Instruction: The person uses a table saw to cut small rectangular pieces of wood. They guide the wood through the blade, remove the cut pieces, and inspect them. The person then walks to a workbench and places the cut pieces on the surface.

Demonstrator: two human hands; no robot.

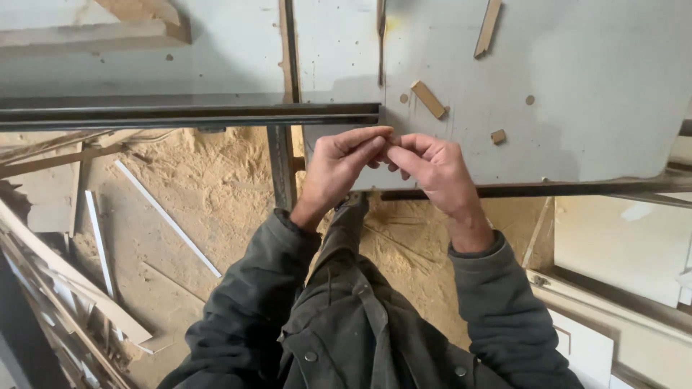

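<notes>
Over the pale table [577, 108], left hand [335, 169] and right hand [436, 169] pinch together (grip contents hidden).

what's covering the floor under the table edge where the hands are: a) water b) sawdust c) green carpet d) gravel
b: below the grey table, where the left hand and right hand meet fingertip to fingertip, the floor is heaped with tan sawdust, with thin white strips lying on it.
</notes>
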